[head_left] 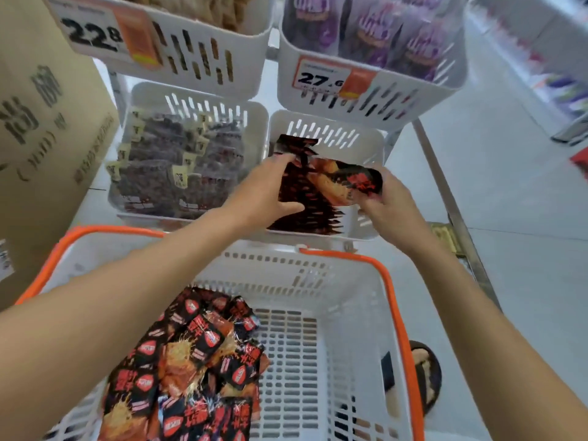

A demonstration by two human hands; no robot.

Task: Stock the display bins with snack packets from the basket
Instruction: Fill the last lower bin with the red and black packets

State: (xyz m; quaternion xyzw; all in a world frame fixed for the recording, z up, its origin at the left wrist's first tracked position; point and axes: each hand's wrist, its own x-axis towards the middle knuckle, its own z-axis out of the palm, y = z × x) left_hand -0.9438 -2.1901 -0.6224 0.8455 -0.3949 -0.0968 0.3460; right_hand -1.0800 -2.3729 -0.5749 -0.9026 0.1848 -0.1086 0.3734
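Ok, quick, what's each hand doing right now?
Left hand: open, fingers resting against the packets standing in the bin.
Right hand: holding a snack packet above that bin.

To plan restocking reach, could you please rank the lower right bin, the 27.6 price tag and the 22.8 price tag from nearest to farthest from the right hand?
From the right hand, gripping a snack packet:
1. lower right bin, directly beneath it.
2. 27.6 price tag, on the upper right bin.
3. 22.8 price tag, far upper left.
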